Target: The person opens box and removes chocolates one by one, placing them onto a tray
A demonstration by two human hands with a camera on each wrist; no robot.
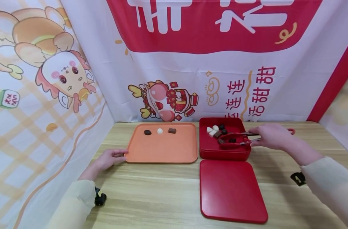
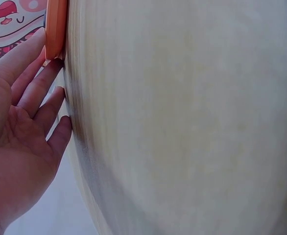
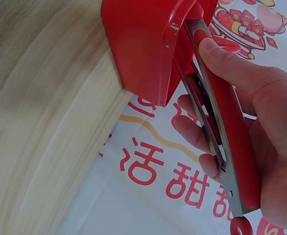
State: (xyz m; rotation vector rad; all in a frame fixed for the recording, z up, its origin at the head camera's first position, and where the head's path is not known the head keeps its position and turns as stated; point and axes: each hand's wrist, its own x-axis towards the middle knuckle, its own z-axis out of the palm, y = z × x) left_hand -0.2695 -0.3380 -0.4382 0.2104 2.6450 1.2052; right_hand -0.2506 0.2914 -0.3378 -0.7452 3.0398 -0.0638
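At its near left corner, an orange tray (image 1: 162, 149) is pinched by my left hand (image 1: 110, 158), thumb at the upper rim and fingers low against the table. On the tray lie a dark chocolate (image 1: 147, 132), a white one (image 1: 160, 131) and a brown block-shaped one (image 1: 172, 130). My right hand (image 1: 269, 136) grips red-handled metal tongs (image 3: 231, 132). Their red tips reach down into a red box (image 1: 225, 155), spread on either side of a small black chocolate (image 1: 232, 140). Several white, brown and black chocolates (image 1: 215, 131) sit in the box's far left part.
A red lid (image 1: 231, 190) lies flat on the wooden table (image 1: 151, 194), just in front of the box. Behind the table hangs a printed white cloth (image 1: 168, 70), and another patterned cloth (image 1: 48, 127) runs along the left side.
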